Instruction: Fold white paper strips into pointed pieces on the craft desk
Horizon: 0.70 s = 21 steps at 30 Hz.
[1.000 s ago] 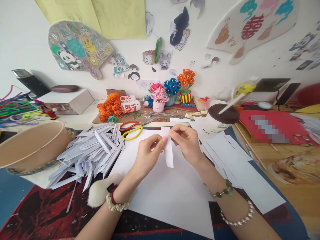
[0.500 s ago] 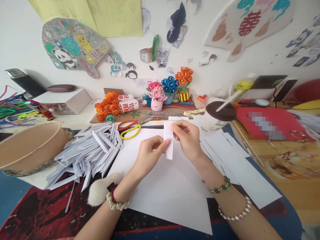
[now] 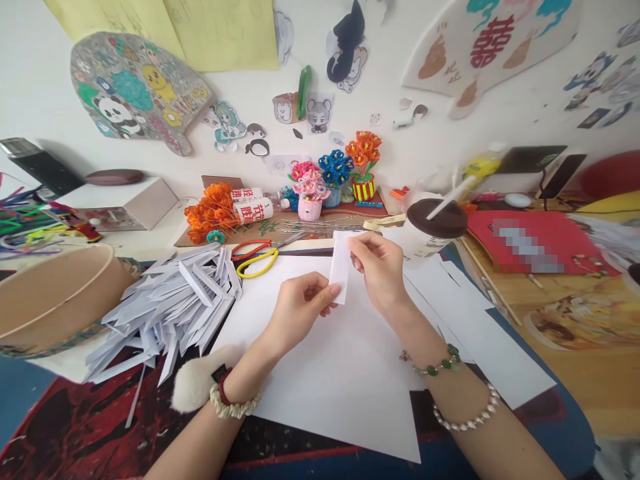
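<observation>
A narrow strip of white paper (image 3: 341,267) stands upright between my two hands, above a large white sheet (image 3: 330,373). My left hand (image 3: 305,303) pinches its lower end between thumb and fingers. Near the top right edge, the thumb and fingers of my right hand (image 3: 377,267) grip the same strip. To the left lies a heap of folded white paper strips (image 3: 170,307). Scissors with red and yellow handles (image 3: 257,259) rest just behind the large sheet.
A round tan basket (image 3: 60,293) stands at the left. A lidded cup with a straw (image 3: 435,227) is at the back right, with more white sheets (image 3: 480,327) before it. Orange craft flowers (image 3: 213,212) and small flower pots (image 3: 310,207) line the back.
The paper strip has tilted slightly, its top now leaning right, and my right hand has shifted a little along with it. The whole view has moved slightly.
</observation>
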{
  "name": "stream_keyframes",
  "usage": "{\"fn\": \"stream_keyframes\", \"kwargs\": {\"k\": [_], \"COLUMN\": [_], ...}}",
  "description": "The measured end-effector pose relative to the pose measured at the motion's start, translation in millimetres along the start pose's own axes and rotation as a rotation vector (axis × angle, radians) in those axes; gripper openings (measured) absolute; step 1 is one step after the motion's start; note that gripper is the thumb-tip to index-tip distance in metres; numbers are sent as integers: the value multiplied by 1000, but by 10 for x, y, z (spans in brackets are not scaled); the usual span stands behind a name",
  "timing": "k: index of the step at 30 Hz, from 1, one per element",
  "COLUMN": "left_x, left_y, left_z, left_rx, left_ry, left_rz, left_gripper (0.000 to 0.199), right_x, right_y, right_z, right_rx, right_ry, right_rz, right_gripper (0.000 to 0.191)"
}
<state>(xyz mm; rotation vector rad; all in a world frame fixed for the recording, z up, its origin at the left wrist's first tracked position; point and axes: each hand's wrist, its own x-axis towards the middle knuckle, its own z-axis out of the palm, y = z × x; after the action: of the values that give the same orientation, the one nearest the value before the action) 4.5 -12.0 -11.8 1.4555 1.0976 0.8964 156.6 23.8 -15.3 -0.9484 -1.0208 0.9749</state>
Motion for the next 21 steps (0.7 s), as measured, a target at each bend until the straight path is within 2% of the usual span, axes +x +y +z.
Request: {"fn": "stream_keyframes", "kwargs": {"k": [6, 12, 17, 21], "left_x": [13, 25, 37, 58], "left_y": [-25, -53, -27, -4], "left_z": [11, 3, -91, -142], "left_rx": [-39, -29, 201, 398], "left_ry": [36, -2, -48, 71], "left_rz": [-27, -2, 69, 163], "left_gripper": [37, 29, 34, 39], "right_x": [11, 3, -29, -81], "right_y": [62, 103, 77, 79], "right_z": [-7, -25, -4, 51], "right_rx": [-41, -137, -223, -176], "right_ry": [-6, 39, -22, -108], "right_rz": [-23, -109, -148, -93], "right_gripper": [22, 22, 26, 27]}}
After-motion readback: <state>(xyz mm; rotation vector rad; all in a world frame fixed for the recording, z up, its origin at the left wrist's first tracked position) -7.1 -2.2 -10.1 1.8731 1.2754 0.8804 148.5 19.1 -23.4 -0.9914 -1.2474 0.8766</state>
